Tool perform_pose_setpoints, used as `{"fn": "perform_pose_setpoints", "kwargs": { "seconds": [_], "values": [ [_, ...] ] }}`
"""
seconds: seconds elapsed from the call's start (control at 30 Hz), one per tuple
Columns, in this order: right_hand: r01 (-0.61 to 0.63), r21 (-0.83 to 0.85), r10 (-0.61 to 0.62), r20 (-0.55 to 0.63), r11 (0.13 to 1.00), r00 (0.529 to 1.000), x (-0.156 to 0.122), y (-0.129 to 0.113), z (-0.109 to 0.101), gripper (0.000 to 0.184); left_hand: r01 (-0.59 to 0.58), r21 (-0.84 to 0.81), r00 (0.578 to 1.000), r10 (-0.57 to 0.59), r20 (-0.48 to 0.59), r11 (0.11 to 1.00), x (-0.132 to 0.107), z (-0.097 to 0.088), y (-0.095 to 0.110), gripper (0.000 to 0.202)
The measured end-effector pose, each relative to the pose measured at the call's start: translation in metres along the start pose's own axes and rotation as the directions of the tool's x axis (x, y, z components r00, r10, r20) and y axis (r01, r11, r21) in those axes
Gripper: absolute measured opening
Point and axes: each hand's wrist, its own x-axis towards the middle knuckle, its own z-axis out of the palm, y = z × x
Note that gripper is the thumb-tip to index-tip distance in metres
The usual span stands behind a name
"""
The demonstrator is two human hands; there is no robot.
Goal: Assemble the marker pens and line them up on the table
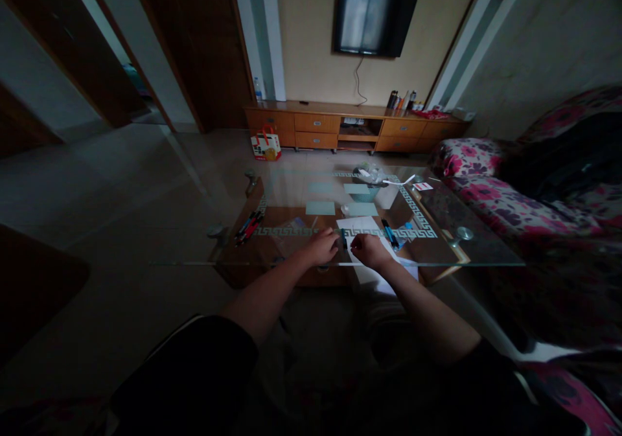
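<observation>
Over the near edge of the glass table [286, 254], my left hand [321, 247] is closed with its fingers curled. My right hand [370, 252] is also closed, fingers bent as in a pinch, a short way to the right. Between the two hands is a small dark, greenish stick-like piece [345, 240]. Whether either hand grips it is too dim to tell. White paper [362, 225] lies around and under the hands. Red and black pens [249, 227] lie to the left. Blue and black pens [389, 234] lie right of my right hand.
At the table's far side stands a teal basket [365, 193] with clear plastic in it. A small card [422, 186] is near the right side. Beyond are a low wooden cabinet [315, 122], a gift bag [265, 146] and a wall television [376, 18]. A flowered sofa [473, 157] stands right.
</observation>
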Motion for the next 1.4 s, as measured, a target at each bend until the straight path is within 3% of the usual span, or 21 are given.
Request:
{"fn": "perform_pose_setpoints", "kwargs": {
  "seconds": [0.1, 0.23, 0.47, 0.57, 0.7, 0.83, 1.03, 1.2, 1.4],
  "values": [
    [-0.010, -0.035, 0.014, 0.107, 0.999, 0.994, -0.007, -0.006, -0.003, 0.012, -0.091, 0.048, 0.995, 0.088, 0.052, 0.995, -0.011, -0.007, 0.005, 0.023],
    [0.016, -0.127, 0.019, 0.270, 0.992, 0.963, -0.019, -0.013, -0.005, 0.015, -0.109, 0.025, 0.990, 0.106, 0.093, 0.994, -0.024, -0.013, 0.011, 0.023],
    [0.059, -0.174, 0.023, 0.434, 0.983, 0.901, -0.029, -0.018, -0.003, 0.030, -0.179, 0.052, 0.965, 0.165, 0.204, 0.983, -0.046, -0.016, 0.005, 0.062],
    [0.045, -0.172, 0.030, 0.408, 0.984, 0.912, -0.026, -0.021, -0.004, 0.029, -0.185, 0.071, 0.957, 0.164, 0.240, 0.980, -0.051, -0.015, 0.001, 0.069],
    [0.018, -0.158, 0.028, 0.282, 0.987, 0.959, -0.022, -0.024, -0.004, 0.027, -0.192, 0.078, 0.956, 0.169, 0.238, 0.978, -0.054, -0.016, 0.000, 0.068],
    [0.044, -0.166, -0.011, 0.196, 0.985, 0.981, -0.020, -0.023, 0.000, 0.039, -0.212, 0.052, 0.955, 0.196, 0.222, 0.976, -0.055, -0.021, -0.001, 0.065],
    [0.088, -0.203, -0.042, 0.222, 0.975, 0.974, -0.022, -0.019, 0.002, 0.053, -0.233, -0.009, 0.951, 0.230, 0.208, 0.972, -0.053, -0.027, -0.006, 0.044],
    [0.108, -0.193, -0.064, 0.219, 0.975, 0.974, -0.020, -0.018, 0.004, 0.046, -0.291, -0.094, 0.934, 0.304, 0.189, 0.952, -0.051, -0.032, -0.001, 0.012],
    [0.136, -0.133, -0.103, 0.225, 0.982, 0.969, -0.019, -0.021, 0.005, 0.038, -0.292, -0.085, 0.937, 0.303, 0.176, 0.953, -0.049, -0.033, 0.009, 0.017]
  ]
}}
